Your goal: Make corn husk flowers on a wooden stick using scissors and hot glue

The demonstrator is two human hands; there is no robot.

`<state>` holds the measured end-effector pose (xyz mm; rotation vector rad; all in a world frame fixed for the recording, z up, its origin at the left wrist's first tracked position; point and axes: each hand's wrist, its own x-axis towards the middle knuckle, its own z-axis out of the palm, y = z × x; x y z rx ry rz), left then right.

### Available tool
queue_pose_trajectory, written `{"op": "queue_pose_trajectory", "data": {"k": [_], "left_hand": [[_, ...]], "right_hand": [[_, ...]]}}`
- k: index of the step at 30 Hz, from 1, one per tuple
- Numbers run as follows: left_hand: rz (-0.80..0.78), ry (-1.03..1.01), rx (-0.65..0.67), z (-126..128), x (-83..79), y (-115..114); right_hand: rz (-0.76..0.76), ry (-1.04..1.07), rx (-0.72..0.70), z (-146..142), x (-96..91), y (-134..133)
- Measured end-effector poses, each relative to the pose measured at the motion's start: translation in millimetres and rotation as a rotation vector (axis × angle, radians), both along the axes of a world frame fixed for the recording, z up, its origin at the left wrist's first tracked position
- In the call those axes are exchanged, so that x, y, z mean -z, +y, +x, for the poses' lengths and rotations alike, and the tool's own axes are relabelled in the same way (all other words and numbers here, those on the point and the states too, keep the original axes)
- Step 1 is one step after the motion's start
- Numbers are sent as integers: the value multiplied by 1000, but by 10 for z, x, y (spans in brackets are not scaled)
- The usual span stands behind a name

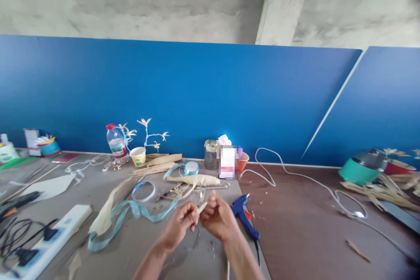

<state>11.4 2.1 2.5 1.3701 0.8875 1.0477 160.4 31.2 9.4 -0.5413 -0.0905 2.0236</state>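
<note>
Head view, the only one. Both hands meet low at centre, above the grey desk [114,262]. The left hand [179,224] and right hand [219,218] are each closed in a fingertip pinch on one small pale husk strip [202,207]. The strip bridges the gap between them and is lifted clear of the desk. It is gripped at both ends, probably to keep it steady and close under the eyes for fine work. The forearms come in from the bottom edge and converge, wrists turned inward, backs of the hands up. A blue glue gun [244,214] lies flat just beside the right hand, likely parked within easy reach. A light blue ribbon [131,212] trails loose on the left hand's side. A tape roll [143,191] and dried corn husks [197,180] lie near, beyond the hands. A power strip [55,236] sits well apart at the left.
</note>
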Motion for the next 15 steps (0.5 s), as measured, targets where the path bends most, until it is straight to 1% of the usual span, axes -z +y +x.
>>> {"op": "queue_pose_trajectory", "data": {"k": [2, 3, 5, 7, 9, 10, 12, 15], "left_hand": [[-21, -54, -22, -3, 10, 1], [-31, -78, -55, 0, 24, 12], [-46, -112, -128, 12, 68, 48], [-58, -124, -166, 23, 123, 89], [-57, -119, -181, 32, 169, 115], [-54, -109, -185, 37, 183, 120], [-47, -79, -177, 50, 192, 114], [-34, -35, -125, 74, 163, 88]], "right_hand": [[106, 32, 161, 135, -53, 20], [152, 13, 188, 178, -66, 19], [223, -115, 134, 184, -50, -12], [288, -347, 88, 90, 6, -74], [394, -592, 89, -41, 67, -140], [448, -674, 81, -97, 89, -166], [514, -762, 69, -163, 105, -195], [484, -740, 67, -153, 86, -191]]}}
